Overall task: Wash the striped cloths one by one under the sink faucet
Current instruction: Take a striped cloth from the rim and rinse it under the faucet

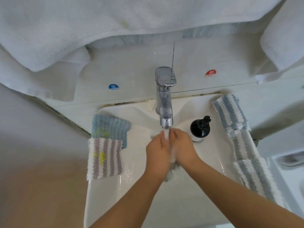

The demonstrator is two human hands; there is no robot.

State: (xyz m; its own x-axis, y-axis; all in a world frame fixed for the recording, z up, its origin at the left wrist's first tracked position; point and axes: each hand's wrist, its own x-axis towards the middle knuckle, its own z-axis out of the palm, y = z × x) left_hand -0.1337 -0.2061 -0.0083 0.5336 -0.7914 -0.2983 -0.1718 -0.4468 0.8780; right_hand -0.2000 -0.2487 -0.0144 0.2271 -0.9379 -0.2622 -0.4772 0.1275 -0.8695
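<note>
Under the running chrome faucet [165, 99] my left hand [157, 152] and my right hand [183, 145] hold a wet, pale cloth [171, 171] between them, close together in the water stream. The cloth is mostly hidden by the palms and its lower end hangs over the white sink [131, 199]. On the sink's left rim lie a blue cloth [110, 127] and a purple-striped cloth [105, 159], both with yellow stains. Along the right rim lie three blue-and-white striped cloths [228, 111], [243, 143], [256, 176].
A black soap pump bottle [199, 128] stands just right of the faucet, close to my right hand. White towels [65, 30] hang above the backsplash with its cold [113, 87] and hot [210, 73] stickers. Water drops speckle the basin.
</note>
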